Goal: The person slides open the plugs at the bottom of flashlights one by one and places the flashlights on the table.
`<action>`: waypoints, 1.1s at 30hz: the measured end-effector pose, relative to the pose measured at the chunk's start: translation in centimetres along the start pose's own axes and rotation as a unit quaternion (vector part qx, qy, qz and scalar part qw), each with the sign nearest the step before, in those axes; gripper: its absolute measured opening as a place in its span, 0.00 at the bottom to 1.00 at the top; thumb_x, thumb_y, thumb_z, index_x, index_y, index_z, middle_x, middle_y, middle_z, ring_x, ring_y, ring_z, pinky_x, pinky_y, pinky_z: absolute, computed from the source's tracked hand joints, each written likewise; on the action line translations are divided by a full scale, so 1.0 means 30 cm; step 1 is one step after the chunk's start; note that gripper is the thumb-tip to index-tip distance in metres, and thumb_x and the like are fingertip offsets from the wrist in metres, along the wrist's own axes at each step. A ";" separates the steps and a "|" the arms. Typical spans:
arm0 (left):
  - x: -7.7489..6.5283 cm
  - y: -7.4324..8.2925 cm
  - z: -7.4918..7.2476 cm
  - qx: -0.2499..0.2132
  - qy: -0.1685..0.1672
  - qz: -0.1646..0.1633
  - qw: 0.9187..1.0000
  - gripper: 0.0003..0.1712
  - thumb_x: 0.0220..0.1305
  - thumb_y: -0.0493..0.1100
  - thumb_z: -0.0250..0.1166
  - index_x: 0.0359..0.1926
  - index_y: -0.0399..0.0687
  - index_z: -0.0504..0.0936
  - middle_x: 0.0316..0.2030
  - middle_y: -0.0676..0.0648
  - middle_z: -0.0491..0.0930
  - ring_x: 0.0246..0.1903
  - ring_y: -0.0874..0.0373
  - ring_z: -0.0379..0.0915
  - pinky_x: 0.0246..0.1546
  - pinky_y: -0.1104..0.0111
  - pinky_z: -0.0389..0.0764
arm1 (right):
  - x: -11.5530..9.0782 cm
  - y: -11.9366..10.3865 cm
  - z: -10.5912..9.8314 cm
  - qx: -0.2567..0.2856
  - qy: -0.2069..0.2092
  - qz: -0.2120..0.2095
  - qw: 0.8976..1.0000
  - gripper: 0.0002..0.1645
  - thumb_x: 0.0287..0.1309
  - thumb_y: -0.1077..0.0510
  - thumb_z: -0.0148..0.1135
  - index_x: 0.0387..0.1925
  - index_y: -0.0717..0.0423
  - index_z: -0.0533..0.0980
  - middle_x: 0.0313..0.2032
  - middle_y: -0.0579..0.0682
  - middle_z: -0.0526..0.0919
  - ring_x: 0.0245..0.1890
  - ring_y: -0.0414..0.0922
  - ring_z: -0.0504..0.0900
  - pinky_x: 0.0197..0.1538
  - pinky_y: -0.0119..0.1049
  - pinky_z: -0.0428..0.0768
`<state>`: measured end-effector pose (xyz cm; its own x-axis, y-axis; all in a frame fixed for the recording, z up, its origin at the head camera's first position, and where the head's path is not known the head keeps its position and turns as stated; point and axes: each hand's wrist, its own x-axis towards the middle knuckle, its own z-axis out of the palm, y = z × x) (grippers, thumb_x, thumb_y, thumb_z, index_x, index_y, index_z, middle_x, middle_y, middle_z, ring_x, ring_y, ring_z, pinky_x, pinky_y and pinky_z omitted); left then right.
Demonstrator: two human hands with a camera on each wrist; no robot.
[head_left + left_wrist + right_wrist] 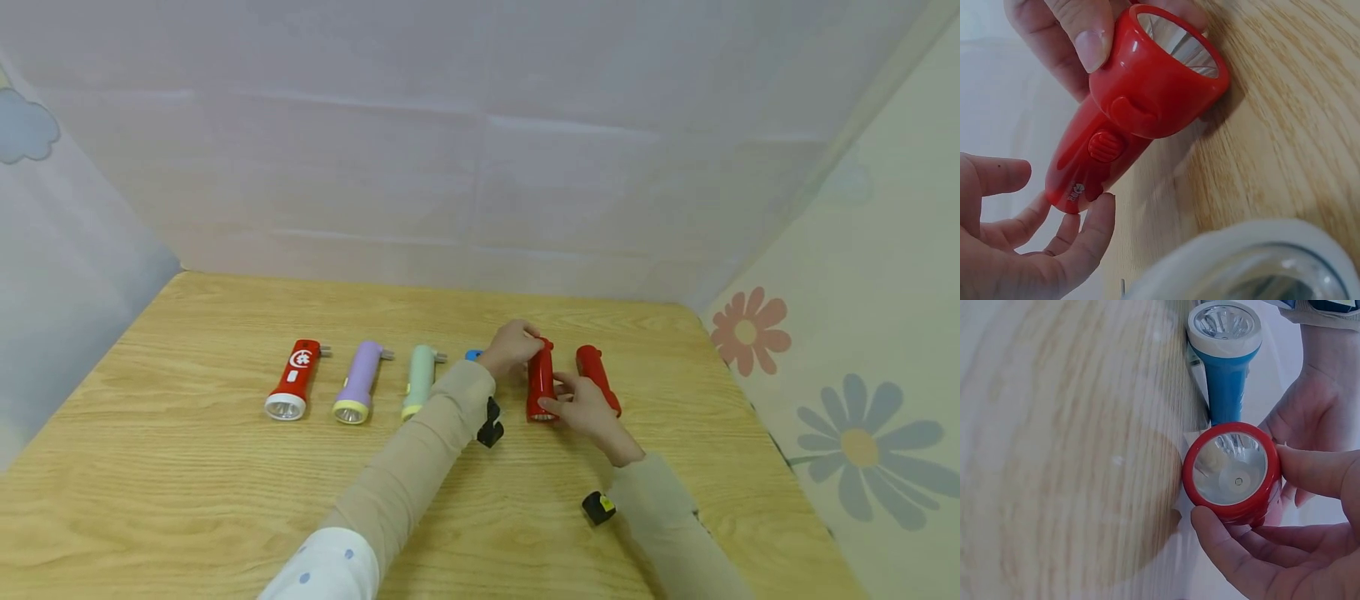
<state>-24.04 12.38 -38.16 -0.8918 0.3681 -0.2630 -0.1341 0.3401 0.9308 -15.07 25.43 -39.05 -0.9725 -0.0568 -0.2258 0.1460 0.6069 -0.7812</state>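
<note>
A glossy red flashlight [541, 379] is between both hands at the right of the table, its lens end toward me. My left hand [513, 346] pinches its narrow tail with the fingertips; in the left wrist view the switch [1105, 145] faces that camera. Thumb and fingers of my right hand [588, 408] grip the wide head, whose red rim and lens [1232, 469] show in the right wrist view. Just right of it lies a second red flashlight [596, 375], partly behind the right hand. A blue flashlight with a white head [1225, 381] is mostly hidden behind my left arm in the head view.
Left along the row lie a green flashlight [420, 379], a purple one with a yellow rim [362, 375] and a red one with a white rim [296, 371]. Metal plug prongs stick out from their tails. A pale curtain [420, 192] hangs behind the wooden table [187, 500].
</note>
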 end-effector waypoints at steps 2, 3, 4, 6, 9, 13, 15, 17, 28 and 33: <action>-0.001 0.001 -0.003 0.008 0.001 0.002 1.000 0.15 0.63 0.37 0.54 0.50 0.36 0.71 0.37 0.42 0.75 0.28 0.54 0.72 0.35 0.57 0.79 | 0.000 -0.001 0.000 -0.005 0.003 -0.002 1.000 0.32 0.56 0.63 0.60 0.60 0.70 0.62 0.46 0.65 0.76 0.39 0.52 0.79 0.33 0.38 0.80; -0.003 0.001 -0.004 0.015 0.003 0.003 1.000 0.15 0.63 0.38 0.55 0.50 0.37 0.71 0.37 0.42 0.75 0.28 0.54 0.72 0.35 0.57 0.79 | 0.000 0.000 0.001 -0.010 0.006 -0.005 1.000 0.32 0.55 0.63 0.61 0.60 0.70 0.62 0.46 0.65 0.76 0.39 0.52 0.79 0.32 0.38 0.80; -0.005 0.002 -0.006 0.017 0.005 0.003 1.000 0.14 0.63 0.38 0.55 0.49 0.37 0.72 0.36 0.43 0.75 0.28 0.54 0.72 0.35 0.57 0.79 | 0.000 0.000 0.002 -0.014 0.008 -0.008 1.000 0.32 0.55 0.62 0.61 0.59 0.70 0.62 0.46 0.65 0.76 0.39 0.52 0.79 0.32 0.38 0.80; -0.008 0.004 -0.010 0.021 0.009 0.005 1.000 0.14 0.63 0.38 0.55 0.49 0.38 0.72 0.36 0.44 0.74 0.28 0.54 0.72 0.34 0.58 0.79 | 0.001 0.000 0.004 -0.017 0.012 -0.012 1.000 0.32 0.55 0.62 0.61 0.60 0.70 0.62 0.46 0.65 0.76 0.39 0.52 0.79 0.33 0.37 0.80; -0.015 0.008 -0.014 0.020 0.019 0.010 1.000 0.13 0.63 0.39 0.55 0.48 0.40 0.73 0.36 0.44 0.74 0.29 0.54 0.72 0.33 0.57 0.78 | 0.000 0.000 0.007 -0.022 0.020 -0.016 0.999 0.33 0.54 0.62 0.62 0.60 0.69 0.63 0.46 0.64 0.77 0.38 0.52 0.79 0.33 0.37 0.80; -0.022 0.013 -0.015 0.007 0.022 0.016 1.000 0.11 0.63 0.38 0.55 0.46 0.41 0.74 0.39 0.44 0.74 0.31 0.54 0.73 0.34 0.57 0.79 | -0.003 -0.002 0.009 -0.031 0.029 -0.014 0.999 0.34 0.54 0.61 0.63 0.60 0.68 0.63 0.46 0.63 0.77 0.38 0.52 0.79 0.34 0.37 0.79; -0.022 0.012 -0.015 0.002 0.022 0.019 1.000 0.11 0.63 0.39 0.55 0.45 0.41 0.74 0.40 0.43 0.74 0.31 0.54 0.73 0.34 0.57 0.79 | -0.005 -0.002 0.010 -0.036 0.032 -0.015 0.999 0.34 0.53 0.60 0.63 0.60 0.68 0.63 0.45 0.63 0.77 0.38 0.51 0.78 0.34 0.37 0.78; -0.022 0.010 -0.015 0.000 0.023 0.023 0.999 0.10 0.63 0.39 0.55 0.45 0.42 0.74 0.41 0.43 0.74 0.32 0.54 0.74 0.34 0.58 0.79 | -0.005 -0.003 0.010 -0.040 0.032 -0.015 0.999 0.34 0.53 0.60 0.64 0.60 0.68 0.63 0.45 0.63 0.77 0.37 0.51 0.78 0.34 0.37 0.78; -0.038 0.012 -0.019 0.003 0.026 0.054 0.998 0.10 0.64 0.39 0.55 0.44 0.41 0.74 0.38 0.43 0.75 0.31 0.52 0.73 0.33 0.57 0.79 | -0.009 -0.003 0.009 -0.025 0.023 -0.007 0.999 0.36 0.52 0.59 0.64 0.60 0.68 0.62 0.46 0.63 0.76 0.40 0.53 0.78 0.38 0.39 0.79; -0.047 0.017 -0.020 -0.001 0.028 0.053 0.998 0.09 0.64 0.39 0.55 0.43 0.41 0.74 0.38 0.44 0.75 0.29 0.53 0.72 0.34 0.58 0.79 | -0.012 -0.002 0.009 -0.030 0.022 -0.009 0.999 0.36 0.52 0.59 0.65 0.60 0.68 0.62 0.45 0.62 0.77 0.39 0.52 0.78 0.39 0.40 0.78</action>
<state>-23.10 11.51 -37.16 -0.9235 0.3537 -0.1483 -0.0382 0.3001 0.9532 -14.68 25.20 -39.07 -0.9822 -0.0346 -0.1848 0.1179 0.6523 -0.7487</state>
